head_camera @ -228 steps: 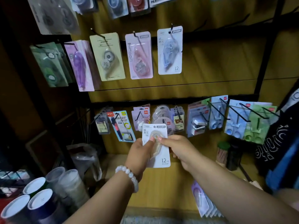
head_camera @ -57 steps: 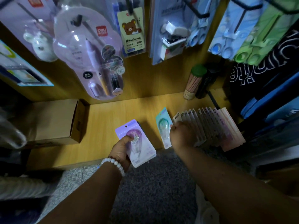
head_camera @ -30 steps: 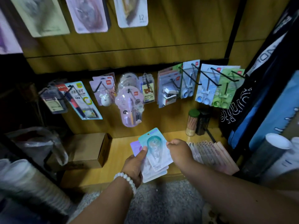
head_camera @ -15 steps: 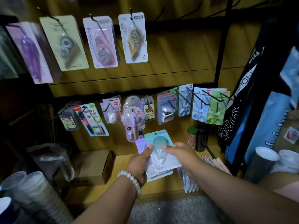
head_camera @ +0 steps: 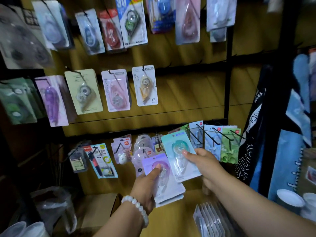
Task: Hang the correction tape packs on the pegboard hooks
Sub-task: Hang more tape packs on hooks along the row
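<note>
Readable print sparse; "12" at the lower right corner of the white pack (head_camera: 145, 85) hung on the middle row of the pegboard (head_camera: 188, 93); "90" in large white numerals on the blue-topped pack (head_camera: 132, 21) in the top row; "PE" legible at that pack's lower left, remainder blurred; small red brand tags on the scissor packs (head_camera: 229, 144) at lower right, lettering too small to read; white lettering on the dark fabric (head_camera: 248, 151) at right only partly visible, not transcribed.

Against the frame half a second earlier: teal pack (head_camera: 179, 154) then lying on top of the stack, now lifted clear to the right and tilted; lilac pack (head_camera: 162, 175) now exposed as top card of the stack; view swung upward, top row of hung packs now in frame; both hands raised higher against the lower row of hooks.

Left hand (head_camera: 145, 187) palm toward the board, white bead bracelet (head_camera: 136, 207) at the wrist; thumb pressed across the blister of the lilac pack, fingers curled behind, gripping the stack of packs; stack held in front of the lower row, above the wooden shelf (head_camera: 179, 211).

Right hand (head_camera: 203, 166) extended from lower right; thumb on the front of the teal pack at its blister, fingers behind the card, pinching it; pack upright with its hang hole uppermost, just beside the scissor packs, not on any hook.

Fanned row of further packs (head_camera: 210, 221) lying on the shelf below the right forearm; cardboard box (head_camera: 99, 209) at left on the shelf.
</note>
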Motion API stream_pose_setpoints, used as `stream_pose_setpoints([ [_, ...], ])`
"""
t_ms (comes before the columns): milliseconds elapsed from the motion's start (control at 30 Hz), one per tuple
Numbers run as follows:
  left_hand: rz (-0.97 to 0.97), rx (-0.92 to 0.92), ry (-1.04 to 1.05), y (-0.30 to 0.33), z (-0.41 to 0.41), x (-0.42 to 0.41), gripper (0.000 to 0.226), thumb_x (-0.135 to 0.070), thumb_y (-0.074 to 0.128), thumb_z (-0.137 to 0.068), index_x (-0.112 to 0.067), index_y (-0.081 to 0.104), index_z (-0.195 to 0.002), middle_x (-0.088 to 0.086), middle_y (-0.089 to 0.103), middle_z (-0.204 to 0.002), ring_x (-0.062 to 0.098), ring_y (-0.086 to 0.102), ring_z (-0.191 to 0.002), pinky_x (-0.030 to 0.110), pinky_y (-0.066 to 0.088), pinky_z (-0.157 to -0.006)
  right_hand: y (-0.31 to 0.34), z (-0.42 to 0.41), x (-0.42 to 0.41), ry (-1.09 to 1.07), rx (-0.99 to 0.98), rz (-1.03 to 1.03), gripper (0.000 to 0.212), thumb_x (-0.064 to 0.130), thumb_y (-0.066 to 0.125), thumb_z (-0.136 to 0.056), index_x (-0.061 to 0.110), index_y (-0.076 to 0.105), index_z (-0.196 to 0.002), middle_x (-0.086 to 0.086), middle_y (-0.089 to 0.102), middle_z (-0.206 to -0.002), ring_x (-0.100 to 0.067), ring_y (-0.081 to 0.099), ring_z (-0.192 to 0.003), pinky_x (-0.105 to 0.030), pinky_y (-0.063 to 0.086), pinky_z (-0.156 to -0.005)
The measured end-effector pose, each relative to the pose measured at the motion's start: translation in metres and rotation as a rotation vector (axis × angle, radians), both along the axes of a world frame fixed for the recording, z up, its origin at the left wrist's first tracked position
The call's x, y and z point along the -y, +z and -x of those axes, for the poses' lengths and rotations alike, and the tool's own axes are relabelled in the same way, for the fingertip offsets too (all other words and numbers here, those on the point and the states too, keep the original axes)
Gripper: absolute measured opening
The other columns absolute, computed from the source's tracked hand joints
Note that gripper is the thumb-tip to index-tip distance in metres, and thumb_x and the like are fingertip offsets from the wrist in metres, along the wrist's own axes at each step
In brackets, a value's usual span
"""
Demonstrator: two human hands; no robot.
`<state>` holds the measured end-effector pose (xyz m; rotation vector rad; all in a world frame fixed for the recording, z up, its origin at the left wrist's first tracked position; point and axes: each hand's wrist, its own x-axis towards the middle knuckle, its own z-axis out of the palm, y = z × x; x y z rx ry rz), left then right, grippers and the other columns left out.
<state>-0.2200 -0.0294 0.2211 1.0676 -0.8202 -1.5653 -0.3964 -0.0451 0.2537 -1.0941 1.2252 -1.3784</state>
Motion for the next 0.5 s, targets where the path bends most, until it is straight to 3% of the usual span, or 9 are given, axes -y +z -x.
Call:
stream_pose_setpoints([
  [67,0.004,0.025,0.001,0.011,-0.002,0.003,0.039,-0.026,0.065,-0.091,-0.001,0.061,-0.12,0.024,0.074,-0.103,0.042,0.072,-0.091,0.053,0.058,-0.081,0.026,0.0,0.009,-0.002,0.017,0.086,0.017,0.022,0.072,-0.084,0.008,0.066,-0.092,-0.011,0.075,-0.091,-0.031,0.07,-0.088,-0.045,0.054,-0.086],
  [200,0.024,0.011,-0.017,0.031,-0.003,0.007,0.038,-0.025,0.066,-0.091,0.0,0.061,-0.119,0.026,0.073,-0.101,0.044,0.072,-0.088,0.057,0.057,-0.079,0.088,-0.005,0.026,-0.024,0.069,0.272,0.016,0.025,0.072,-0.084,0.013,0.063,-0.086,-0.01,0.074,-0.09,-0.029,0.069,-0.084,-0.046,0.055,-0.082],
  [300,0.046,-0.017,-0.016,0.043,-0.003,0.009,0.034,-0.02,0.065,-0.091,0.001,0.062,-0.117,0.027,0.073,-0.098,0.044,0.072,-0.081,0.056,0.058,-0.071,0.128,-0.01,0.037,-0.054,0.061,0.392,0.018,0.029,0.074,-0.083,0.016,0.061,-0.086,-0.011,0.074,-0.096,-0.032,0.069,-0.094,-0.051,0.054,-0.089],
  [433,0.029,-0.008,-0.026,0.051,-0.003,0.01,0.035,-0.022,0.066,-0.09,0.0,0.062,-0.117,0.026,0.074,-0.098,0.045,0.072,-0.084,0.063,0.055,-0.08,0.162,-0.013,0.048,-0.086,0.096,0.439,0.021,0.028,0.072,-0.085,0.013,0.059,-0.093,-0.011,0.073,-0.101,-0.03,0.07,-0.096,-0.048,0.056,-0.087],
  [500,0.024,-0.003,-0.022,0.051,-0.003,0.01,0.034,-0.021,0.066,-0.09,0.0,0.062,-0.116,0.026,0.074,-0.098,0.044,0.072,-0.083,0.059,0.056,-0.079,0.168,-0.015,0.053,-0.088,0.09,0.429,0.019,0.029,0.07,-0.087,0.014,0.059,-0.093,-0.008,0.073,-0.099,-0.027,0.071,-0.094,-0.044,0.058,-0.085],
])
